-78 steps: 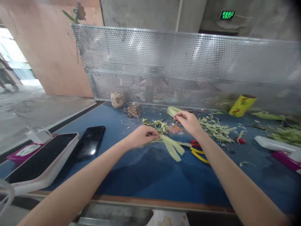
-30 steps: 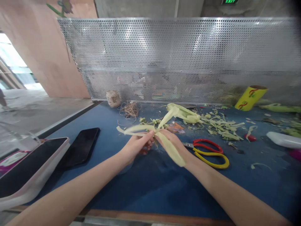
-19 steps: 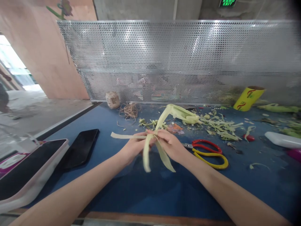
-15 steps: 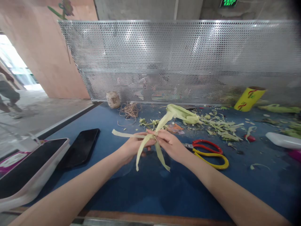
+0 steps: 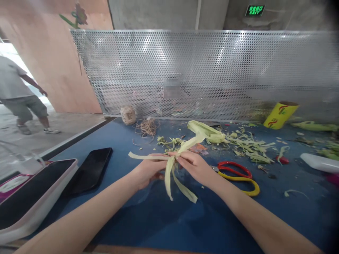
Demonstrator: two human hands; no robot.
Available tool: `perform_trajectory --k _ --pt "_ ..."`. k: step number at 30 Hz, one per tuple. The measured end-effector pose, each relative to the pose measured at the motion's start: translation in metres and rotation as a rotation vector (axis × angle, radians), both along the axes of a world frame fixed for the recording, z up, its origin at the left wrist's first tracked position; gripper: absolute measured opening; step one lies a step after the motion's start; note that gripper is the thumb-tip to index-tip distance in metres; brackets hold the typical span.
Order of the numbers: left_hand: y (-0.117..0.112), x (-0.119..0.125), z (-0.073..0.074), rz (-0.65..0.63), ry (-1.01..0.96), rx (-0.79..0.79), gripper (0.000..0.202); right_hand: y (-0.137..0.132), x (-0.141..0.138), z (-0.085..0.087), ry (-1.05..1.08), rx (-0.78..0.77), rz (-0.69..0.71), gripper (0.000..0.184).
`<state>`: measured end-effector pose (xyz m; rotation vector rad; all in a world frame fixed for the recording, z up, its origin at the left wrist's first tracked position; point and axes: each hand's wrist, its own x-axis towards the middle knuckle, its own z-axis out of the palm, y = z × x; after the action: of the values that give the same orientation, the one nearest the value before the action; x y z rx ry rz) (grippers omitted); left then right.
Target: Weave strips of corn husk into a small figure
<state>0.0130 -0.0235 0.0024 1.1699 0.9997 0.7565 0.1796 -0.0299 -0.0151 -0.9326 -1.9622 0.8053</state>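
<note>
Several pale green corn husk strips [image 5: 168,176] cross at one point between my hands, above the blue table. My left hand [image 5: 148,168] is closed on the strips from the left, and one strip sticks out over it. From the right, my right hand [image 5: 193,164] pinches the crossing with thumb and fingers; the exact grip is partly hidden. Two strips hang down toward me and one slants up to the right. Just beyond lies a bundle of corn husk [image 5: 206,131]. Scissors [image 5: 238,173] with red and yellow handles rest beside my right forearm.
Husk scraps [image 5: 251,144] litter the table's right side, near a yellow roll [image 5: 281,114]. Tangled twine [image 5: 147,127] lies at the back left. A black phone [image 5: 91,169] and a white-edged case [image 5: 39,197] are on the left. A perforated metal screen [image 5: 212,74] borders the back. A person [image 5: 22,91] walks at far left.
The hanging strips have swung slightly right and lower, and the upper strip leans further right. Both hands stay at the crossing. The person at far left has come further into view.
</note>
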Motion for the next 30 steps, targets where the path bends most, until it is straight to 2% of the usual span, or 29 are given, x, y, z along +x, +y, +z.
perform_trajectory --k 4,6,8,11,14,19,24,30 --pt "-0.0010 0.0010 -0.0028 -0.035 0.066 0.129 0.024 0.0030 -0.0029 -0.0007 0.189 -0.274 -0.041 0.026" --pt "-0.0005 0.0008 -0.0034 -0.036 0.085 0.165 0.025 0.0034 -0.0048 -0.0010 0.331 -0.425 -0.010 0.022" --pt "0.0004 0.0002 -0.0028 -0.010 0.084 0.206 0.024 0.0032 -0.0058 -0.0014 0.477 -0.511 0.023 0.020" --pt "0.0017 0.0000 -0.0005 0.047 0.082 0.256 0.022 0.0028 -0.0055 -0.0029 0.624 -0.560 -0.018 0.018" --pt "0.0019 0.0005 0.0004 0.079 0.117 0.260 0.021 0.0036 -0.0047 -0.0039 0.659 -0.610 -0.069 0.019" --pt "0.0017 0.0014 -0.0026 -0.012 0.125 0.316 0.022 0.0038 -0.0062 0.0001 0.713 -0.626 -0.039 0.021" --pt "-0.0001 0.0025 0.0006 0.015 0.167 0.351 0.025 0.0043 -0.0049 0.0037 0.672 -0.654 -0.156 0.022" --pt "-0.0014 0.0030 0.0048 0.066 0.210 0.418 0.023 0.0029 -0.0064 0.0019 0.666 -0.640 -0.052 0.026"
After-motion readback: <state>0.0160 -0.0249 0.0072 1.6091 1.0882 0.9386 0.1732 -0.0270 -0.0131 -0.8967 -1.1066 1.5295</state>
